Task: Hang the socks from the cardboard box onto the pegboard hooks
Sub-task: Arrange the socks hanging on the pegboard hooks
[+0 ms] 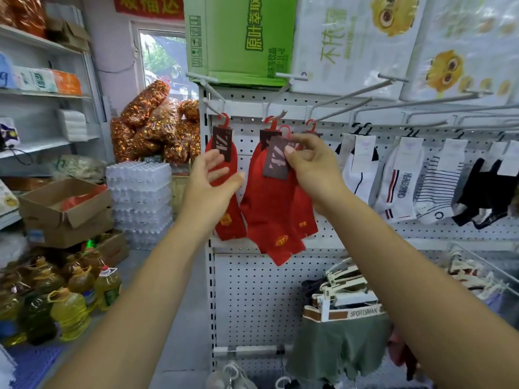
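Step in hand: hanging one sock (269, 209). Right hand (311, 164) fingers (290, 150) pinch its card (276, 158), with the hanger (285, 130) just above them, short of the hook (278, 96). Left hand (213, 181) spread, holding nothing. Next move, as judged: lift the hanger over the hook tip, then release.

Both forearms reach forward, left hand (212, 181) open with fingers spread, right hand (311, 164) pinching a dark cardboard sock tag (276, 160) between thumb and fingers.

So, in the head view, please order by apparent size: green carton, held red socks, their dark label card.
Largest: green carton, cut off by the frame.
Next: red socks in the right hand.
Smallest: dark label card.
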